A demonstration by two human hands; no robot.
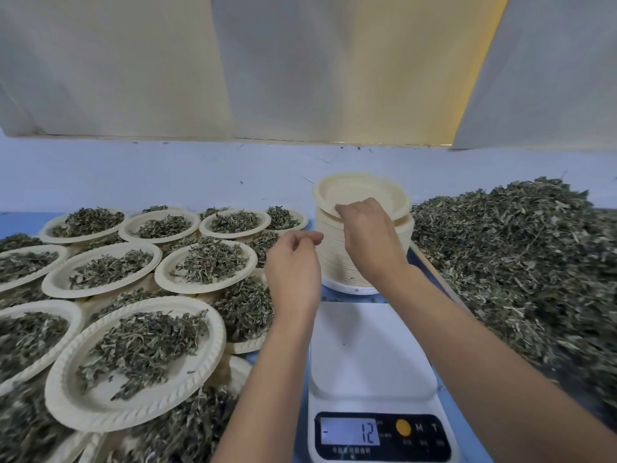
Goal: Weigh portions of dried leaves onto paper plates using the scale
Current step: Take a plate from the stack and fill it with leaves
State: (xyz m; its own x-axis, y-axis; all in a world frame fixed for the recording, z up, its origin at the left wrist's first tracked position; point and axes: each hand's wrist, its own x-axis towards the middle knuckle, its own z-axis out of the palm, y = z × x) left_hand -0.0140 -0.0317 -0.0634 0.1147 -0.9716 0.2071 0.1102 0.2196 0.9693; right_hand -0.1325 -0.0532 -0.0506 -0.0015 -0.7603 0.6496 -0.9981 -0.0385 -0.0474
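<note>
Paper plate [360,192] pinched behind the scale [370,355] by our right hand [370,235].
Left hand [293,262] loosely curled, empty; many portions [143,345] done, heap [521,262] unweighed.

The blue table [20,223] carries a white scale [370,349] below the fingers [312,237], a stack of empty plates [334,259] right behind them, filled plates [133,359] (overlapping, in layers) to their left, loose dried leaves [517,262] heaped to their right

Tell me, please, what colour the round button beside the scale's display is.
The button is yellow-orange, clearest in the head view.
</note>
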